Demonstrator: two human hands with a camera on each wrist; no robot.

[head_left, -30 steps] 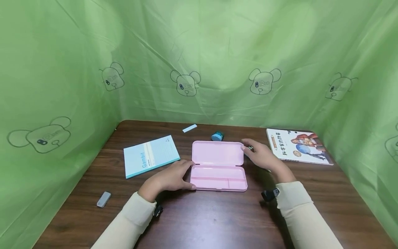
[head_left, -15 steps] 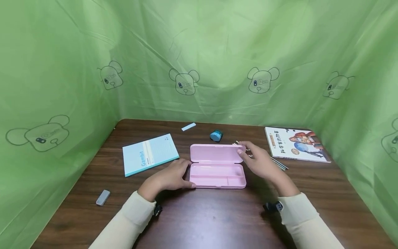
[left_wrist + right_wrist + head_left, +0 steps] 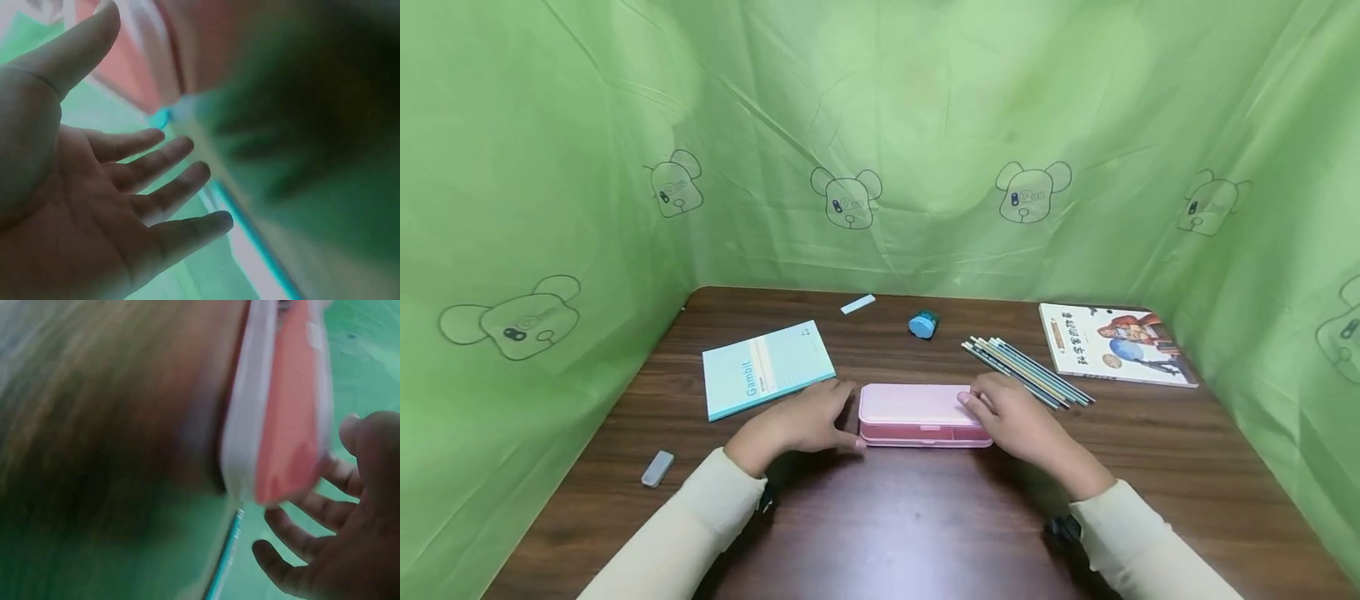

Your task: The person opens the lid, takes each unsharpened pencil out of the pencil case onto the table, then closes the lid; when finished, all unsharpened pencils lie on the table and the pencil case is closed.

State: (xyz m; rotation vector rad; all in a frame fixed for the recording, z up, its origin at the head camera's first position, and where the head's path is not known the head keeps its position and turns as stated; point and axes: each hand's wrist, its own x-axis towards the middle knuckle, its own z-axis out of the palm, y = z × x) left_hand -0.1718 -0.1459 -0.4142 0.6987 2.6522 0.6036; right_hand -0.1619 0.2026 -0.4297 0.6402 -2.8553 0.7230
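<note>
A pink pencil case [image 3: 916,406] lies on the table in the head view, its lid lowered so that only a narrow gap shows along the front. At the case's left end is my left hand [image 3: 801,419], thumb by the front corner; the left wrist view shows its fingers extended and spread. My right hand [image 3: 1018,421] touches the lid at the right end. In the right wrist view its loosely bent fingers [image 3: 294,534] reach the end of the pencil case [image 3: 290,412], and nothing is gripped between them and the thumb.
Several pencils [image 3: 1026,372] lie just behind the right hand, with a picture-covered book [image 3: 1116,346] beyond them. A blue notebook [image 3: 767,369] is left of the case. Behind stand a blue-green round item [image 3: 922,325] and a pale strip [image 3: 858,304]; a grey block [image 3: 658,469] lies front left.
The pencil case's lid has swung forward and down from wide open to nearly closed, the right hand moving with it. The pencils behind have come into view. The left hand stays at the left end.
</note>
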